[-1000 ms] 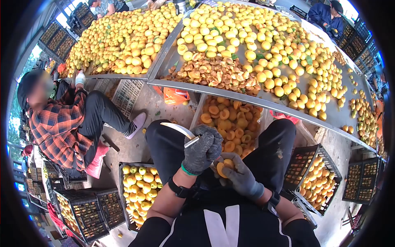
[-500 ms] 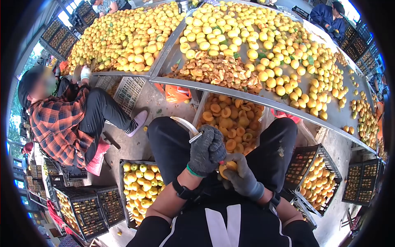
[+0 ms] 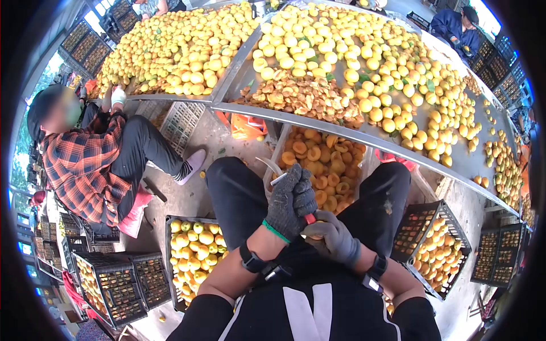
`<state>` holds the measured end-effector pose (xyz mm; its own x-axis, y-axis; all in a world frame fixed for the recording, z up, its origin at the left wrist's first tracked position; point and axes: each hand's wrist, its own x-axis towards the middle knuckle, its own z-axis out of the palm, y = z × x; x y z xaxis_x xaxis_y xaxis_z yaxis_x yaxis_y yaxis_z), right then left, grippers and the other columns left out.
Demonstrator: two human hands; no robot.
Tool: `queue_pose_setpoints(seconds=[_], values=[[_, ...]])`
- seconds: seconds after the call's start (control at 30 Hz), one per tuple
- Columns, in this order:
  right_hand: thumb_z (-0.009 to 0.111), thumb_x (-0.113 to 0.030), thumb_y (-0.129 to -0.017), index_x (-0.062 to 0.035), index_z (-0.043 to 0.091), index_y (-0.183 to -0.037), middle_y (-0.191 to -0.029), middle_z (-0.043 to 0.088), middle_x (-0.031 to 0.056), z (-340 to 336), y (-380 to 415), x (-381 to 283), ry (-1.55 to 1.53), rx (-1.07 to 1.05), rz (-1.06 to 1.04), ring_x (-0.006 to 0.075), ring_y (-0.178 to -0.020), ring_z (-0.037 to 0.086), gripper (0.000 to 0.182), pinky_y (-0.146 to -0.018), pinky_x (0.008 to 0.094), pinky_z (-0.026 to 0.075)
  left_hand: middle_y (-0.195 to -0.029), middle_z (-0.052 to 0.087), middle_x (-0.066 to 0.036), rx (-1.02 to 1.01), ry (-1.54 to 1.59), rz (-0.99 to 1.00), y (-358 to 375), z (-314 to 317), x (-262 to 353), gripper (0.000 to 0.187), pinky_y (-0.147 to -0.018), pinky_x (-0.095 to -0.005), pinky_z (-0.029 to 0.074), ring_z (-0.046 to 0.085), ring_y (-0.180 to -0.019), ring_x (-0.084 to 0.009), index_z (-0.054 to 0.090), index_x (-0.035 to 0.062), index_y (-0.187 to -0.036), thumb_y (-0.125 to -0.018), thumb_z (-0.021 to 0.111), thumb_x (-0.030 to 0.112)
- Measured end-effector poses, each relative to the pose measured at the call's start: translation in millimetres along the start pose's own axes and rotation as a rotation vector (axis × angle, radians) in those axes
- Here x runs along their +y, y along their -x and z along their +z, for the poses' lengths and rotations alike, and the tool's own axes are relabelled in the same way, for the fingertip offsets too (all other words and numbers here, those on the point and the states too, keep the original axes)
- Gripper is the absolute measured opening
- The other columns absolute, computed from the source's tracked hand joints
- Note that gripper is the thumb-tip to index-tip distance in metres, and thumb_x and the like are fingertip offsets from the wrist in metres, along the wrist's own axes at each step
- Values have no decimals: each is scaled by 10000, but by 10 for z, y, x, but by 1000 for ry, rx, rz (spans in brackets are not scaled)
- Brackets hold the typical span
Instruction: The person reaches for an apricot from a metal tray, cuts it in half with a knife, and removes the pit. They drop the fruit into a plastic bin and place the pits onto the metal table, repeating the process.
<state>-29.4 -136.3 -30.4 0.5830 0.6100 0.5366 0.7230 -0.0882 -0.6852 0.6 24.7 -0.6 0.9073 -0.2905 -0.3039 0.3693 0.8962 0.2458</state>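
My left hand point(image 3: 291, 202), in a dark grey glove, is closed round a tool with a curved pale metal blade point(image 3: 269, 166) sticking out above and a red handle end point(image 3: 309, 218) below. Touching or almost touching it, my right hand point(image 3: 333, 237), in a grey glove, has its fingers curled round an apricot, mostly hidden by the glove. Beyond my hands, between my knees, stands a crate of halved apricots point(image 3: 318, 162). Whole yellow apricots point(image 3: 398, 74) and a heap of brownish pieces point(image 3: 304, 96) lie on the metal table point(image 3: 341, 126).
Black crates of apricots stand left point(image 3: 196, 256) and right point(image 3: 438, 250) of my legs. A co-worker in a checked shirt point(image 3: 85, 170) sits at the left, hands at the table. Another in dark blue point(image 3: 455, 28) is at the far right. Stacked crates point(image 3: 122, 290) stand lower left.
My left hand has moved slightly right and turned, bringing the red handle end into clearer view. My right hand has turned over the apricot, which showed plainly before.
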Motion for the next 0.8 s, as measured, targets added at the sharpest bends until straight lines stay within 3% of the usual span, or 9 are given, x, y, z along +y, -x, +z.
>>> queue_pose_setpoints(seconds=[0.1, 0.17, 0.2, 0.27, 0.37, 0.5, 0.67, 0.8], values=[[701, -36, -770, -89, 506, -1055, -966, 529, 141, 50, 4, -18, -68, -1, 109, 283, -792, 603, 350, -661, 329, 493, -584, 383, 70, 101, -54, 60, -25, -39, -12, 196, -368, -210, 242, 315, -416, -55, 557, 119, -865, -935, 548, 302], [644, -110, -855, -83, 507, -1084, -972, 553, 108, 97, 112, 55, -403, 49, 335, 208, -731, 608, 269, -635, 288, 486, -580, 379, 76, 200, -148, 147, -104, -65, -5, 205, -367, -210, 246, 317, -419, -54, 565, 128, -861, -936, 542, 317], [644, -110, -855, -83, 507, -1084, -972, 553, 108, 38, 88, 4, -382, 59, 331, 208, -731, 608, 269, -635, 288, 486, -579, 380, 76, 156, -134, 192, -148, -101, 42, 201, -366, -211, 248, 318, -420, -53, 566, 133, -864, -936, 540, 319], [538, -230, -943, -60, 504, -1108, -964, 579, 82, -117, -3, -134, -942, 102, 826, 145, -688, 585, 239, -632, 249, 474, -581, 385, 76, 55, -76, 230, -154, -160, 217, 187, -362, -210, 250, 318, -420, -54, 567, 144, -872, -941, 527, 314], [440, -322, -983, -40, 501, -1123, -938, 602, 77, -196, -20, -12, -1137, 248, 821, 119, -705, 579, 321, -647, 242, 478, -590, 380, 70, -57, 75, 189, -137, -342, 465, 223, -352, -206, 269, 314, -418, -52, 572, 132, -871, -960, 488, 318], [447, -366, -974, -45, 514, -1123, -905, 611, 77, -296, -106, 316, -1211, 346, 882, 137, -721, 599, 361, -633, 243, 479, -587, 376, 64, -22, 38, 233, -114, -576, 612, 257, -347, -209, 281, 321, -417, -55, 567, 125, -864, -968, 467, 337], [462, -486, -940, -61, 541, -1078, -887, 611, 65, -511, -536, 702, -1013, 412, 1008, 136, -738, 601, 454, -594, 239, 478, -605, 390, 52, 72, 80, 213, -140, -796, 563, 277, -351, -219, 295, 333, -412, -72, 566, 123, -861, -977, 443, 343], [452, -532, -926, -81, 547, -1017, -872, 593, 58, -747, -954, 1005, -882, 419, 935, 147, -719, 570, 470, -587, 229, 459, -608, 380, 51, 115, 102, 172, -173, -989, 535, 271, -365, -229, 308, 349, -428, -77, 534, 132, -836, -972, 450, 351]])
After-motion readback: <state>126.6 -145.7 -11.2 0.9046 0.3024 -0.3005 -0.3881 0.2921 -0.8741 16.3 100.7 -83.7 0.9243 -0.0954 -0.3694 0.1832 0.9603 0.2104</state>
